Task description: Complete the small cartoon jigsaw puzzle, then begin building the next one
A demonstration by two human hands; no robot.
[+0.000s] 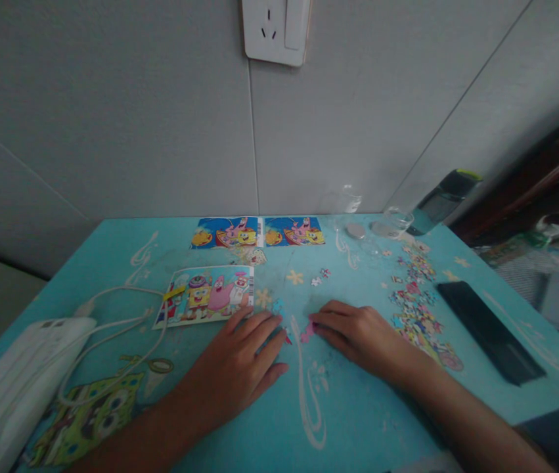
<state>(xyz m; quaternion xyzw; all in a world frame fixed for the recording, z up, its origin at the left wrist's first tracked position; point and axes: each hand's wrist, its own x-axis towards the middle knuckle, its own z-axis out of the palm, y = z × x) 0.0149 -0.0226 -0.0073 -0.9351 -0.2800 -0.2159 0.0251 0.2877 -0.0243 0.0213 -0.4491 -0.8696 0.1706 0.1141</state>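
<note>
On the blue table [358, 420], a pink puzzle piece [307, 332] seems pinched by the right hand [364, 334]; presumably light and stiff, it is best edge-held. Nothing is clasped by the spread left hand [240, 355].

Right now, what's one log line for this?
left hand: near picture card | right hand: touching pink puzzle piece | tabletop right: loose puzzle pieces

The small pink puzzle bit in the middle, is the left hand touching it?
No, the small pink puzzle bit is at the right hand's fingertips, and the left hand lies apart from it.
</note>
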